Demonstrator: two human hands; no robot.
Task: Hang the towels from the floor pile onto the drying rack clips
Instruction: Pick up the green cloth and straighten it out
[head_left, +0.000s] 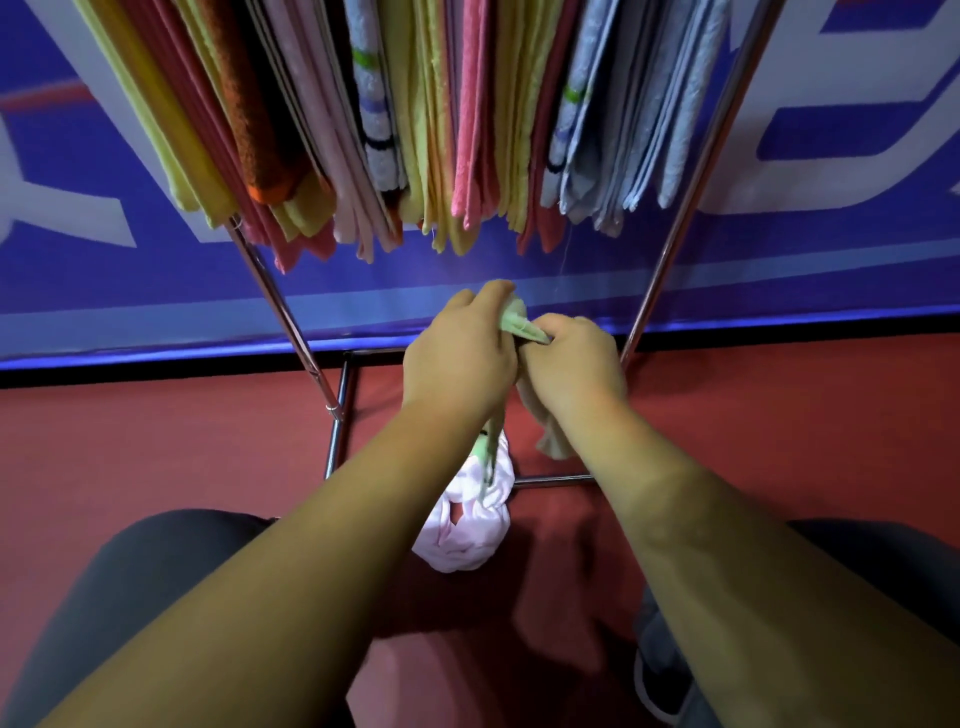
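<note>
Head view: your left hand (457, 358) and right hand (571, 364) both pinch the pale green towel (517, 323) just below the hung towels (441, 130); it looks light and floppy, so grip its corners.

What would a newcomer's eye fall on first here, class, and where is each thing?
First, the row of bright towels hanging across the top, yellow, pink, orange and blue. Next, in the middle, the left hand and right hand gripping a pale green towel between them. Below them a pink towel lies bunched on the red floor.
</note>
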